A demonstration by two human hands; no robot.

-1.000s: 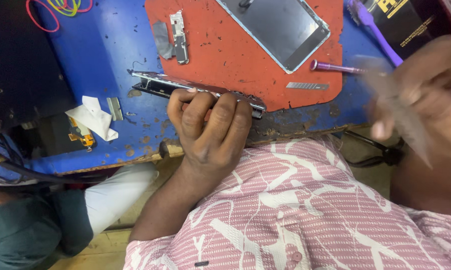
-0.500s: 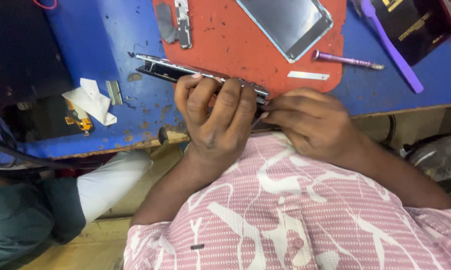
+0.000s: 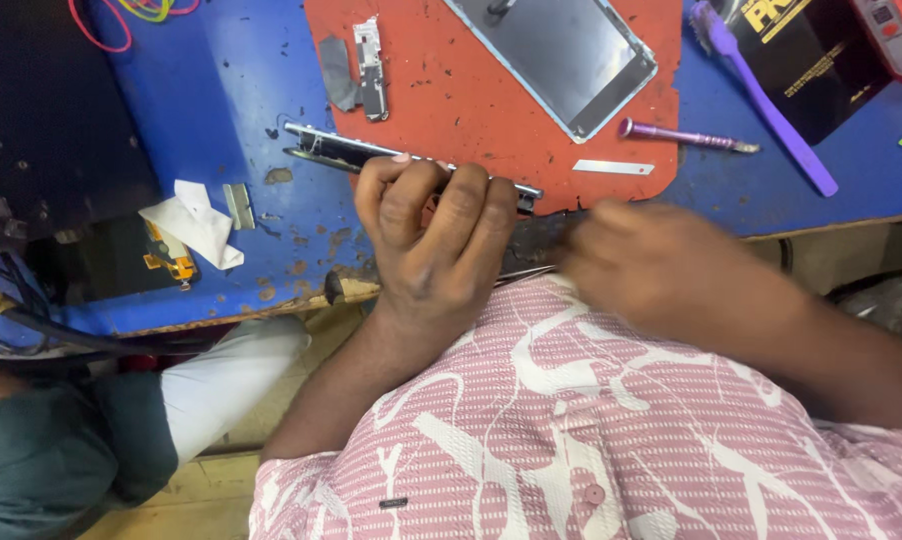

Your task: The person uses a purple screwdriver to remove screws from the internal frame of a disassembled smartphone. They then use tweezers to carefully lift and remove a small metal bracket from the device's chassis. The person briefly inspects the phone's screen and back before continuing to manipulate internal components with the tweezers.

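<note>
The left hand (image 3: 433,240) grips a phone frame (image 3: 343,152) on edge beside the red mat (image 3: 491,120). The right hand (image 3: 661,265) is blurred just beside it; its grip cannot be told

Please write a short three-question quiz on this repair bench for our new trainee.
1. True or false: the left hand grips the phone edge-up on the blue bench.
2. Where does the purple brush lie? A) on the red mat B) on the bench, right of the mat C) in the right hand
3. Which thing lies face-up on the red mat above the hands?

Key
1. True.
2. B.
3. The silver back panel. The right hand is blurred, so what it holds cannot be told.
</note>
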